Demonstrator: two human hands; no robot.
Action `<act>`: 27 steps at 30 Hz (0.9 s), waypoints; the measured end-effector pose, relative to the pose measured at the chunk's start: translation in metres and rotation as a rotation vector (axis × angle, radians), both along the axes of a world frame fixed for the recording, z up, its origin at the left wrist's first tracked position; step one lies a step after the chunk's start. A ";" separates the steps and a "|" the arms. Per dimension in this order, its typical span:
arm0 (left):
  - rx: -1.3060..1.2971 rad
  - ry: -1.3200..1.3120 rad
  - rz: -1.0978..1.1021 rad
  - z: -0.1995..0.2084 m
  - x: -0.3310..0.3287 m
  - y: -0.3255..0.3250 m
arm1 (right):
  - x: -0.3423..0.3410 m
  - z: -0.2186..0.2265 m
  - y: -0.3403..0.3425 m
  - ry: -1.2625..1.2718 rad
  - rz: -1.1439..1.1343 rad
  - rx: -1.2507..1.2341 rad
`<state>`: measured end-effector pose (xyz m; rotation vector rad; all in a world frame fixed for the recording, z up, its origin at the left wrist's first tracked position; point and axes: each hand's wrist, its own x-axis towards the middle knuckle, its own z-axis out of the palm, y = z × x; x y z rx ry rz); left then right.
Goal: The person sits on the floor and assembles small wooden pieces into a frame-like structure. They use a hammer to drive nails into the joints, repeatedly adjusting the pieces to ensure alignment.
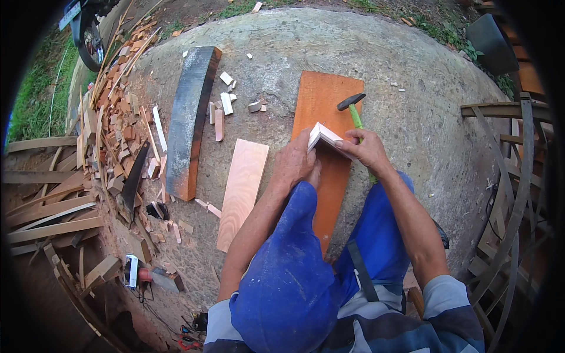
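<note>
Two narrow strips of pale wood meet in a corner joint (323, 133), its point facing away from me. My left hand (294, 160) is closed around the left strip. The right strip is pinched between the thumb and fingers of my right hand (368, 152). Below the joint lies a reddish-orange board (323, 97), stretching back toward my legs. A hammer (351, 102) with a dark head and green handle rests at the board's right edge, its handle partly hidden behind my right hand. To the left, a flat pinkish plank (243, 191) lies on the concrete.
A thick dark-faced beam (193, 117) lies further left, with small offcuts (226, 103) beside it. Heaped wood scraps (123, 117) line the left side. A corded power tool (132, 270) sits at lower left. Curved wooden frames (524, 170) stand at right, below a dark bin (491, 44).
</note>
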<state>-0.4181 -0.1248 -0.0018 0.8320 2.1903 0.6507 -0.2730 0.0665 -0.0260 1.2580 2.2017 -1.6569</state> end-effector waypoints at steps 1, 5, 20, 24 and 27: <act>0.083 -0.081 0.010 -0.003 -0.004 -0.003 | 0.000 0.000 0.000 -0.026 0.006 0.015; 0.189 -0.758 0.170 -0.016 -0.030 -0.028 | 0.001 0.001 0.001 -0.064 0.026 0.044; 0.023 -0.631 0.200 -0.018 -0.018 -0.058 | 0.018 -0.031 0.007 0.233 -0.398 -0.311; 0.147 -0.888 0.332 -0.018 -0.012 -0.065 | 0.046 -0.046 0.002 0.219 -0.577 -0.211; 0.207 -0.967 0.309 -0.009 -0.012 -0.073 | 0.065 -0.052 0.005 0.185 -0.626 -0.037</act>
